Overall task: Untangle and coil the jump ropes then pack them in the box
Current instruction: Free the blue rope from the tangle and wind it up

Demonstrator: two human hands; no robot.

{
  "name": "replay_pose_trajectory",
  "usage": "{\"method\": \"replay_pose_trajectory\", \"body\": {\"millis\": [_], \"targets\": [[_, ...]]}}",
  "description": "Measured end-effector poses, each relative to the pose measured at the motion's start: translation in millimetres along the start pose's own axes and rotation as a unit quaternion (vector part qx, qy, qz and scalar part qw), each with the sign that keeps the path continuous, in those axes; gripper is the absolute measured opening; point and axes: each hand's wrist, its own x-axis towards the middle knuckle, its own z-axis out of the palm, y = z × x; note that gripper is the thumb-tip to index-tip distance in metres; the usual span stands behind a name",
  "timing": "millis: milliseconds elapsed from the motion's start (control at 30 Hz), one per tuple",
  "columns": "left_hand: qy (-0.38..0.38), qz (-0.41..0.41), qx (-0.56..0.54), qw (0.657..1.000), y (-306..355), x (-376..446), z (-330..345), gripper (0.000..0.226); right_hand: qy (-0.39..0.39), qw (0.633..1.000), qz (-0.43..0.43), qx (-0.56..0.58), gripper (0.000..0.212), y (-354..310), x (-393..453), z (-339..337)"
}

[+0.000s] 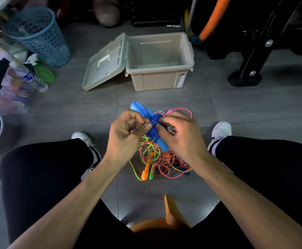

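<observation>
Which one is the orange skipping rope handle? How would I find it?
Start at the beige storage box on the floor, then come down past both hands to the tangled rope pile. At its lower left edge lies the orange handle, beside a green handle; it is the only orange piece there.

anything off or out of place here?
Mostly the expected mess: a tangled pile of ropes on the floor. The beige box is still empty, its lid hanging open. Both hands hold the blue rope.
</observation>
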Motion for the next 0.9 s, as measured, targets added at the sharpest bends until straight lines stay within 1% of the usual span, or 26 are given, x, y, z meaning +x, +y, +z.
{"method": "replay_pose_trajectory", "body": {"millis": [100, 200, 233, 267, 300, 333, 367, 400, 433, 467, 533, 567, 667, 767, 900], "targets": [[0.021, 0.010, -0.040, 0.999, 0, 0, 3, 0.033, 0.010, 1.000, -0.026, 0.008, 0.007, 2, 2, -1], [0.079, 0.004, -0.102, 0.992, 1, 2, 8, 0.020, 0.002, 0.999, -0.032, 0.018, 0.010, 1, 4, -3], [0.106, -0.018, -0.121, 0.987, 2, 4, 9, 0.021, -0.008, 0.999, -0.030, 0.027, 0.011, 0, 4, -4], [0.130, -0.057, -0.138, 0.980, 3, 8, 8, 0.027, -0.019, 0.999, -0.030, 0.040, 0.013, -1, 5, -5], [0.133, -0.110, -0.149, 0.974, 5, 12, 6, 0.035, -0.030, 0.998, -0.030, 0.055, 0.013, -2, 5, -5], [0.106, -0.163, -0.147, 0.970, 7, 16, 3, 0.042, -0.042, 0.996, -0.033, 0.070, 0.012, -3, 5, -6], [0.056, -0.201, -0.132, 0.969, 10, 18, -1, 0.045, -0.053, 0.995, -0.037, 0.079, 0.012, -4, 5, -7], [-0.002, -0.219, -0.109, 0.970, 11, 19, -3, 0.043, -0.063, 0.994, -0.039, 0.083, 0.012, -4, 5, -7], [-0.045, -0.221, -0.088, 0.970, 12, 18, -4, 0.037, -0.072, 0.993, -0.036, 0.084, 0.013, -4, 6, -7], [-0.058, -0.212, -0.071, 0.973, 12, 16, -3, 0.028, -0.083, 0.993, -0.030, 0.082, 0.014, -4, 7, -8], [-0.023, -0.187, -0.044, 0.981, 12, 13, 0, 0.012, -0.115, 0.992, -0.024, 0.055, 0.013, -3, 7, -8], [0.008, -0.178, -0.037, 0.983, 10, 13, 3, 0.010, -0.132, 0.990, -0.029, 0.030, 0.014, -4, 6, -7], [0.106, -0.163, -0.035, 0.980, 1, 15, 9, 0.018, -0.160, 0.985, -0.054, -0.029, 0.019, -12, 6, -2], [0.173, -0.149, -0.023, 0.973, -4, 23, 10, 0.018, -0.185, 0.982, -0.047, -0.001, 0.023, -22, 3, 4], [0.221, -0.190, -0.050, 0.955, -9, 35, 7, 0.021, -0.210, 0.976, -0.031, 0.039, 0.026, -27, 3, 3]]}}
